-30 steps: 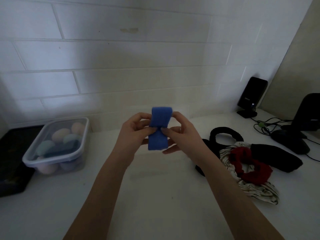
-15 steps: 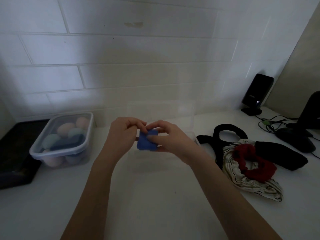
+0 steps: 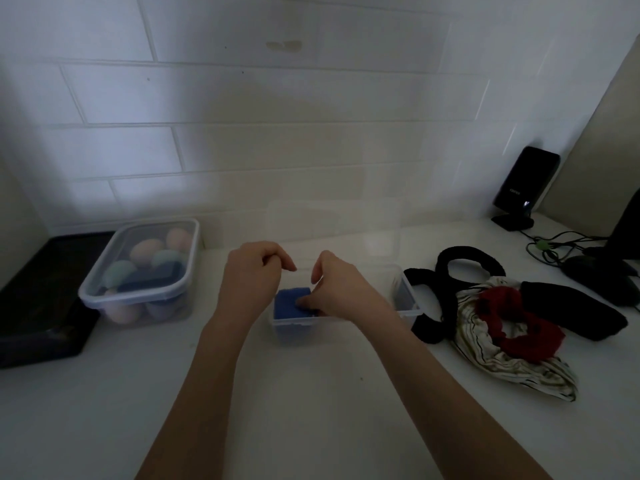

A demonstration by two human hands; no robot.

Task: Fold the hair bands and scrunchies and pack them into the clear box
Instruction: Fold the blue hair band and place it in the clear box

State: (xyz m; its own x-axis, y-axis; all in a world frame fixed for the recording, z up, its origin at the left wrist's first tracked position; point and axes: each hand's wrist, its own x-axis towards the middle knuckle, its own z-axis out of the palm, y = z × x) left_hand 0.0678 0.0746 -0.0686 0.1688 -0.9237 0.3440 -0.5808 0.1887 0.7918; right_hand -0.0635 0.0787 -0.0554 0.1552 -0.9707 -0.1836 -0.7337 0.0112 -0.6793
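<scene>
Folded small in mid-air half a second ago, the blue hair band (image 3: 292, 301) now sits inside the clear box (image 3: 408, 299), at its left end. The right hand (image 3: 341, 294) pinches and presses it down with thumb and fingertips, while the left hand (image 3: 252, 278) hovers just above the rim, fingers loosely curled and holding nothing. To do this well, tuck the band flat against the end wall and let go slowly so the fold does not spring open. On the white countertop (image 3: 311, 403), below a white tiled wall (image 3: 277, 126), more bands wait at the right: black hair bands (image 3: 460, 261), a striped scrunchie (image 3: 498, 365), a red scrunchie (image 3: 519, 327).
</scene>
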